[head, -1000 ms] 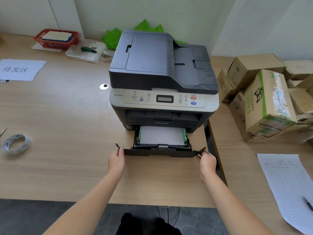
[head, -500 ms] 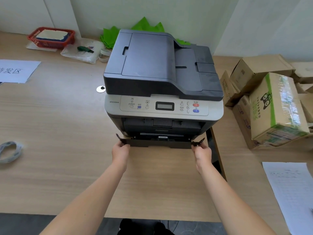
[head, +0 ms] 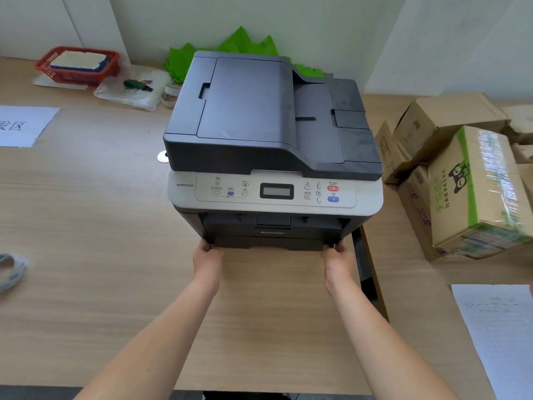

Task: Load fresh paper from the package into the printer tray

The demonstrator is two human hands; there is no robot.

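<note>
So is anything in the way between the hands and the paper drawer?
Nothing visible is. The left hand and the right hand are already touching the two front corners of the paper tray, which sits pushed into the printer. Only bare table lies below it.

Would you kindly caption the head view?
Both hands, left and right, press the dark paper tray into the grey printer.
</note>
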